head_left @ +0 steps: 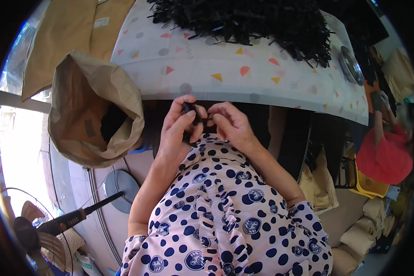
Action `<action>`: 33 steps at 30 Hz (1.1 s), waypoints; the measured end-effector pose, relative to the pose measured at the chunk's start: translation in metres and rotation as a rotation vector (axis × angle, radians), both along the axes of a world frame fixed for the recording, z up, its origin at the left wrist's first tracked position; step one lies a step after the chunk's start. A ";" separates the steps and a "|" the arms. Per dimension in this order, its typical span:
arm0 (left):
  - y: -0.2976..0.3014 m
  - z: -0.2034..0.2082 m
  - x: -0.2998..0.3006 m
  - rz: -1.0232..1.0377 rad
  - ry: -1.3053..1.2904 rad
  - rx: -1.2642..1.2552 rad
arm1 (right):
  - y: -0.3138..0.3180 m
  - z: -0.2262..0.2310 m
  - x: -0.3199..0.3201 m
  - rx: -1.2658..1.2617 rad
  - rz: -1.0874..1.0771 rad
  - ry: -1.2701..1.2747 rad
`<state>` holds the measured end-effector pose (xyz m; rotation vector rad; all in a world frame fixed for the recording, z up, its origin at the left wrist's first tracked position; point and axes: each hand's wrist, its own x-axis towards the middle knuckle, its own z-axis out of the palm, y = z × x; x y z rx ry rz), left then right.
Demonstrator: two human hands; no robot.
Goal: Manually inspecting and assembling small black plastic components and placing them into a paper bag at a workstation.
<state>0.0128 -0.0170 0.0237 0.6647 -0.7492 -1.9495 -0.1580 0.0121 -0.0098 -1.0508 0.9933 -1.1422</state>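
Note:
Close in front of my body, at the near edge of the table, both hands work on small black pieces [197, 120]. My left hand [181, 120] is closed round a dark piece, with its thumb bent over it. The fingers of my right hand [232, 124] pinch at the same dark material, and the fingertips of both hands nearly meet. What exactly the piece is, I cannot make out. A large heap of black strip-like pieces [253, 23] lies on the table beyond my hands.
A patterned cloth [198, 69] covers the table. At left stands an open brown paper sack [96, 110] with black material inside. A fan [37, 230] is at lower left. A metal bowl [351, 66] sits at the table's right edge. A person in red [385, 154] works at right.

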 end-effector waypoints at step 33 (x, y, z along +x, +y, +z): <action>0.012 -0.031 -0.019 0.004 -0.457 -0.413 | 0.012 0.019 0.001 0.073 -0.052 0.060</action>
